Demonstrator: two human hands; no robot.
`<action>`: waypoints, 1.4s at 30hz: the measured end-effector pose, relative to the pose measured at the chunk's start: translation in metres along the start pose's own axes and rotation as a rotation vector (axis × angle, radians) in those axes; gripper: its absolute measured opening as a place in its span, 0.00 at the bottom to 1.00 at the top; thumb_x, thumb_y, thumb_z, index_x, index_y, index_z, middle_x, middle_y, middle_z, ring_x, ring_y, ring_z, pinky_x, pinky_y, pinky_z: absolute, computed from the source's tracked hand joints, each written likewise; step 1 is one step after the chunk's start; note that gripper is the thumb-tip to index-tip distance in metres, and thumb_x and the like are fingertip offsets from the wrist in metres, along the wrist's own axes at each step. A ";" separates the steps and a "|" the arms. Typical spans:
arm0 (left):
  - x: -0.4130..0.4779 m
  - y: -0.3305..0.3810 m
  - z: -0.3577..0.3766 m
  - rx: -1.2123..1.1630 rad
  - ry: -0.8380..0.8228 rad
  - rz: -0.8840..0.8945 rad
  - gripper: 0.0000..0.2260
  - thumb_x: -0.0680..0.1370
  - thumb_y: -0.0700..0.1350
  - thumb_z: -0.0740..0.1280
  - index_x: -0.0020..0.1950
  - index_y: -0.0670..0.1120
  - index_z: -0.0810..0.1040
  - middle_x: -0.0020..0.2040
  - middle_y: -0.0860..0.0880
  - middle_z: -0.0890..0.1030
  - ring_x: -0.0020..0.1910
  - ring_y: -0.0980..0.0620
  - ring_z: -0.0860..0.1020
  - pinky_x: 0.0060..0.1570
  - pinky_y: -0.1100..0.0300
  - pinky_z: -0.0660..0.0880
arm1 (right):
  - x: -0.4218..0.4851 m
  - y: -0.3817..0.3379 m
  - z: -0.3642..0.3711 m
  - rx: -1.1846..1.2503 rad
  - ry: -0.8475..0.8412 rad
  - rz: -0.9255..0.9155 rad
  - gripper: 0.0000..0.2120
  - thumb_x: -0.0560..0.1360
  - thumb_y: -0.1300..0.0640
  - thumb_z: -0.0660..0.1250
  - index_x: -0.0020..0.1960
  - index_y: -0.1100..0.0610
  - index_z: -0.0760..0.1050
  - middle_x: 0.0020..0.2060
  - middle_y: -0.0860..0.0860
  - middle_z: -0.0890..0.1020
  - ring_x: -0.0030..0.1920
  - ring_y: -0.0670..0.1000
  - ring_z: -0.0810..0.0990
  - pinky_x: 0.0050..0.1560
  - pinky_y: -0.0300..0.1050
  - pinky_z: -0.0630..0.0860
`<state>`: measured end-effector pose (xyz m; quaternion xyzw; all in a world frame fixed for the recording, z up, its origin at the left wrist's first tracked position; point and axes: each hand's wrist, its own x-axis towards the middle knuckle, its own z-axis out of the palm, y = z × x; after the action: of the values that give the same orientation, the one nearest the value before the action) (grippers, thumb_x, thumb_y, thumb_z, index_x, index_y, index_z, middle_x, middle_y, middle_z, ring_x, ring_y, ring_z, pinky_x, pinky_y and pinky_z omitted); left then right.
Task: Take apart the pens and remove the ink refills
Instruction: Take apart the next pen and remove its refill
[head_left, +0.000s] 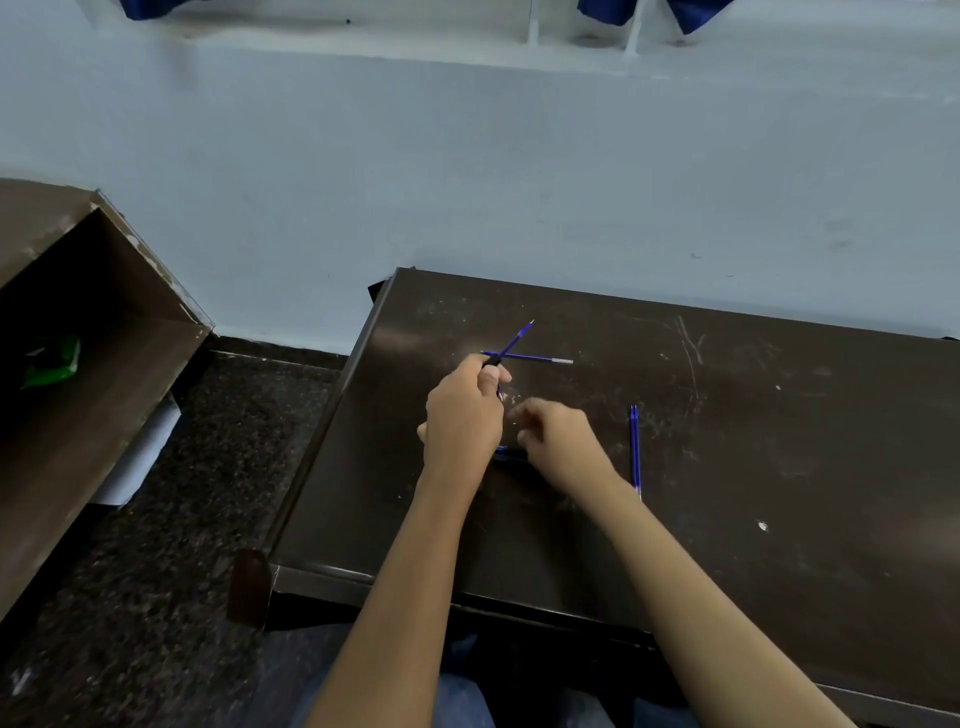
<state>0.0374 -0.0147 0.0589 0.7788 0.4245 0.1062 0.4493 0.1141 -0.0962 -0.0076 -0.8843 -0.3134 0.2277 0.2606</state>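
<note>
My left hand (464, 415) is closed around a pen; its blue refill (515, 340) sticks out of the black barrel end, pointing up and to the right. My right hand (558, 444) hovers just right of it, fingers loosely curled, blurred, with nothing clearly in them. A loose blue refill with a silver tip (535, 357) lies flat on the dark desk (753, 415) behind my left hand. More blue refills (634, 449) lie side by side to the right of my right hand. A dark pen part (506, 453) shows between my hands, mostly hidden.
The desk stands against a pale blue wall (467, 182). An open brown wooden unit (93, 332) with a green packet (52, 361) inside stands at the left, across a strip of dark speckled floor (208, 493). The desk's right half shows scratches and small white specks.
</note>
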 end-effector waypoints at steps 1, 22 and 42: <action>0.000 0.000 0.000 -0.004 -0.006 0.002 0.11 0.82 0.45 0.54 0.46 0.51 0.75 0.45 0.52 0.77 0.48 0.50 0.77 0.59 0.43 0.72 | 0.001 0.003 0.006 -0.067 -0.030 0.005 0.15 0.76 0.62 0.64 0.61 0.53 0.76 0.58 0.53 0.80 0.59 0.54 0.77 0.61 0.50 0.75; 0.002 -0.004 0.005 0.061 -0.079 0.015 0.11 0.82 0.46 0.55 0.46 0.52 0.76 0.46 0.52 0.77 0.52 0.50 0.77 0.62 0.43 0.70 | -0.003 -0.015 -0.012 0.381 0.061 0.221 0.07 0.77 0.61 0.62 0.52 0.59 0.77 0.46 0.52 0.79 0.48 0.52 0.77 0.49 0.47 0.75; -0.008 0.006 0.012 0.006 -0.123 0.393 0.12 0.81 0.47 0.59 0.57 0.47 0.81 0.39 0.54 0.80 0.32 0.61 0.74 0.36 0.79 0.69 | -0.031 -0.020 -0.089 1.780 0.351 0.138 0.06 0.82 0.61 0.54 0.55 0.63 0.68 0.49 0.59 0.83 0.47 0.55 0.85 0.53 0.52 0.81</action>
<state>0.0422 -0.0296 0.0586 0.8532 0.2364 0.1427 0.4426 0.1340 -0.1323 0.0802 -0.3952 0.0759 0.2625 0.8770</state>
